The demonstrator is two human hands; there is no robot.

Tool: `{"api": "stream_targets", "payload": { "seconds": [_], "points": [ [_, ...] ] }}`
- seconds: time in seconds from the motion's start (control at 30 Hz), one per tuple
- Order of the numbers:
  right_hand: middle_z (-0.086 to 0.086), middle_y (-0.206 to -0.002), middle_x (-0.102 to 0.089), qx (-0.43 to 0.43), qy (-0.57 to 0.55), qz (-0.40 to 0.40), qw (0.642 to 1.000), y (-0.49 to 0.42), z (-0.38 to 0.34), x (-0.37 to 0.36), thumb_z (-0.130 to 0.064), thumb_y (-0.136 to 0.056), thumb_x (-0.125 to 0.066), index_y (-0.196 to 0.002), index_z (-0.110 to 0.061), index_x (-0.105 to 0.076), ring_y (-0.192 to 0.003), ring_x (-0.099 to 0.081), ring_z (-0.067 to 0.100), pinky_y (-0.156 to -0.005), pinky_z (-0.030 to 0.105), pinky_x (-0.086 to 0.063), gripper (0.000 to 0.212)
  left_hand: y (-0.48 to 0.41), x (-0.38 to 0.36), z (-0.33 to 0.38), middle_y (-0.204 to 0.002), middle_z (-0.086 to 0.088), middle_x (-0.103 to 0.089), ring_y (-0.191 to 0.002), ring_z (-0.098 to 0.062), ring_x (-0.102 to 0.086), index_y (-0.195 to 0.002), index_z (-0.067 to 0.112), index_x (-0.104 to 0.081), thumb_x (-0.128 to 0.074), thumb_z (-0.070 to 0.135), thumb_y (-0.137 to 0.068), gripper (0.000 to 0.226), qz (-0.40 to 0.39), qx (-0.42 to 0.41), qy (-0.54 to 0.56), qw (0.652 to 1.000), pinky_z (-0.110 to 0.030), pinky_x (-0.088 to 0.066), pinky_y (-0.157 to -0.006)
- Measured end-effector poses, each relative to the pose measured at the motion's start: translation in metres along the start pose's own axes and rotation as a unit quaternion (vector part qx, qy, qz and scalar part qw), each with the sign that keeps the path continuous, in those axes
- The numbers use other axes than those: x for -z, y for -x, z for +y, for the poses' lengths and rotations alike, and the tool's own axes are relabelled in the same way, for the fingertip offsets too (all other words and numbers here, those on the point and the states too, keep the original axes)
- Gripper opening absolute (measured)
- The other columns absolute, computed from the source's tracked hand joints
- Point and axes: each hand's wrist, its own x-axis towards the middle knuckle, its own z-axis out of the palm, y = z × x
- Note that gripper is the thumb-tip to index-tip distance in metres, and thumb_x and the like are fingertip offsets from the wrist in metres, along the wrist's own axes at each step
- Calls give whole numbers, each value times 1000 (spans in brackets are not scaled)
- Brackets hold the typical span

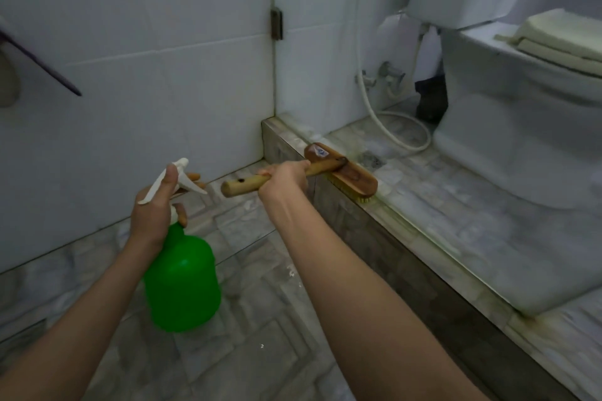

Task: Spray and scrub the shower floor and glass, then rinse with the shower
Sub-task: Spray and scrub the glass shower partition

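My right hand (283, 181) was wrapped round the scrub brush (345, 169) handle, stiff bristles down on the tiled curb (407, 221). Left hand (156, 205) gripped the green spray bottle (182, 280) by its neck above the shower floor (260, 303). It's probably slippery plastic, so the neck's safest.

No legible text, numbers or brand names. The only candidate is a small pale sticker with a blue mark (317, 151) on the back of the brown wooden scrub brush (353, 172), at the far end of its head. It's too blurred to read.
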Motion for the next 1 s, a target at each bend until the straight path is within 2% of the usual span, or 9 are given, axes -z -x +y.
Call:
{"api": "stream_targets", "payload": {
  "seconds": [0.13,0.27,0.43,0.53,0.6,0.67,0.77,0.9,1.0],
  "points": [
    [4,-53,-55,25,21,13,999,-7,6,23,-46,-101,-33,-106,0,-52,-35,-47,14,-38,23,-40,51,-6,12,-9,-115,-14,-68,-91,-33,-61,-124,26,-60,-40,43,-102,34,10,-2,32,999,-19,-41,-38],
    [4,-42,-48,10,-22,37,999,-13,12,7,-56,-98,-32,-79,-3,-47,-18,-35,11,-38,24,-35,58,-9,20,-20,-111,-8,-70,-69,-21,-60,-126,25,-60,-39,43,-102,36,23,-3,26,999,-20,-40,-37],
    [8,-66,-59,5,13,20,1000,-31,22,-37,-58,-97,-28,-98,-3,-47,-38,-46,16,-41,20,-40,58,-16,24,-36,-113,-4,-71,-61,-25,-52,-124,31,-61,-38,47,-101,36,39,11,31,999,-19,-42,-39],
    [8,-59,-44,-22,45,-51,997,-42,24,-65,-51,-99,-31,-78,-6,-41,-43,-38,17,-33,17,-30,51,-13,24,-43,-113,-3,-72,-55,-23,-50,-118,42,-64,-41,56,-96,35,45,23,31,998,-19,-44,-41],
    [8,-56,-39,-31,57,-90,994,-51,25,-74,-49,-100,-33,-80,-1,-45,-45,-36,17,-34,20,-29,53,-9,24,-46,-114,-4,-73,-56,-26,-50,-116,45,-65,-45,69,-89,41,41,29,34,998,-19,-44,-42],
    [9,-51,-45,-30,56,-105,992,-54,29,-67,-53,-99,-32,-97,1,-52,-37,-45,17,-35,19,-32,58,-5,28,-47,-114,-5,-73,-48,-20,-48,-116,45,-66,-50,83,-75,58,34,34,38,998,-18,-43,-41],
    [-1,-27,-38,-35,54,-73,995,-43,39,-33,-52,-98,-38,-73,-6,-47,-17,-32,10,-29,14,-26,53,2,35,-43,-111,-8,-74,-41,-14,-45,-117,41,-65,-55,88,-65,72,43,32,58,997,-18,-41,-39],
    [-6,-32,-28,-96,24,-118,988,-22,36,14,-49,-98,-40,-69,-16,-34,-22,-24,7,-29,10,-21,45,17,35,-37,-108,-11,-72,-43,-9,-51,-124,28,-62,-58,87,-63,84,46,21,55,997,-20,-41,-38],
    [-5,-36,-28,-147,33,-177,973,-10,29,31,-49,-99,-37,-67,-17,-34,-23,-25,6,-28,9,-20,45,27,29,-33,-111,-14,-70,-46,-6,-57,-129,21,-57,-54,72,-78,72,52,27,45,997,-20,-41,-37]
  ]
}}
